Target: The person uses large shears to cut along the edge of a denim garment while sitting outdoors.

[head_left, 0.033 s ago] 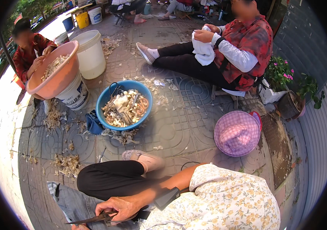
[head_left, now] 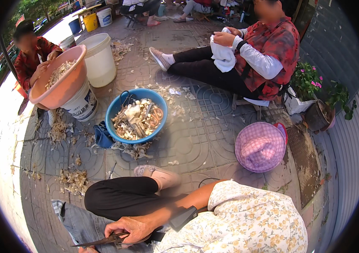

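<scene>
My right hand [head_left: 134, 229] is closed round a pair of dark scissors [head_left: 97, 242], whose blades point to the left over my lap. Of my left hand [head_left: 87, 250] only a sliver shows at the lower edge, just below the blades; its fingers are mostly hidden. A grey denim cloth [head_left: 76, 219] lies under and beside the scissors, next to my bent leg in black trousers [head_left: 120, 196]. Beyond my foot stands a blue basin [head_left: 111, 131] of garlic bulbs and peelings, with a pale glove [head_left: 133, 113] and orange-handled scissors [head_left: 158, 114] on top.
A pink checked cushion [head_left: 259, 145] sits on the paving at right. One person [head_left: 268, 55] sits beyond it, holding a white cloth [head_left: 223, 55]. At left another person works at an orange basin [head_left: 68, 90] tilted on a white bucket [head_left: 83, 105]. Peelings [head_left: 74, 181] litter the ground.
</scene>
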Action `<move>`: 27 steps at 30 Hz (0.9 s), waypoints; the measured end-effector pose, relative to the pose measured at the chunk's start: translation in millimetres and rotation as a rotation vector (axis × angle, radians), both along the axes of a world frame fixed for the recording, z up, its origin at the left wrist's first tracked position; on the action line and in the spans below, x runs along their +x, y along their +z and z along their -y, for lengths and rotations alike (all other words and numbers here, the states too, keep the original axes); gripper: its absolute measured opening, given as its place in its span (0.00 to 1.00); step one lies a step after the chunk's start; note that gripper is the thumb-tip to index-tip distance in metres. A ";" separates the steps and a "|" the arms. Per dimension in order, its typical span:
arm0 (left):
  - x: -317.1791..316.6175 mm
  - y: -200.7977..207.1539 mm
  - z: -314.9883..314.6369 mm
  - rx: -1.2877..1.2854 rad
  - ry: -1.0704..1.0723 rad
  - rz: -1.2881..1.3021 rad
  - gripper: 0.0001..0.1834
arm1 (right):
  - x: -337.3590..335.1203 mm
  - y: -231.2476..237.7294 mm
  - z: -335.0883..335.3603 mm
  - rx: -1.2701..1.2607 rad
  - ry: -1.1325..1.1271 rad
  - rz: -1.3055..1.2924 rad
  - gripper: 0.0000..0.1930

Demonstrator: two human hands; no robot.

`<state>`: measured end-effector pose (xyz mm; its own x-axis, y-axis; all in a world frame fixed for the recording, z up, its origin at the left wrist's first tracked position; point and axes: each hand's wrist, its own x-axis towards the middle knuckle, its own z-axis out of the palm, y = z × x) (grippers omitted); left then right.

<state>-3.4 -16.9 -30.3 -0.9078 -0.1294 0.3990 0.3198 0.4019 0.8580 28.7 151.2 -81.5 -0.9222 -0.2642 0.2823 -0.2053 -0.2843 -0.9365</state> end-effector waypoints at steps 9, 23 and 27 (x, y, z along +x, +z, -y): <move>-0.9 -0.9 0.6 -0.020 -0.010 -0.005 0.13 | 0.5 -5.9 3.1 0.022 -0.033 0.002 0.17; 1.1 0.5 4.1 -0.037 -0.011 -0.006 0.13 | 1.8 -1.8 3.2 0.013 -0.016 0.032 0.16; 1.7 0.1 8.1 -0.043 -0.009 -0.003 0.12 | 1.9 -3.7 1.6 0.031 -0.038 0.000 0.15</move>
<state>-1.8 -25.0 -30.3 -0.9077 -0.1041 0.4064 0.3257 0.4356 0.8391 30.6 149.7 -85.2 -0.9319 -0.2371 0.2746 -0.2154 -0.2474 -0.9447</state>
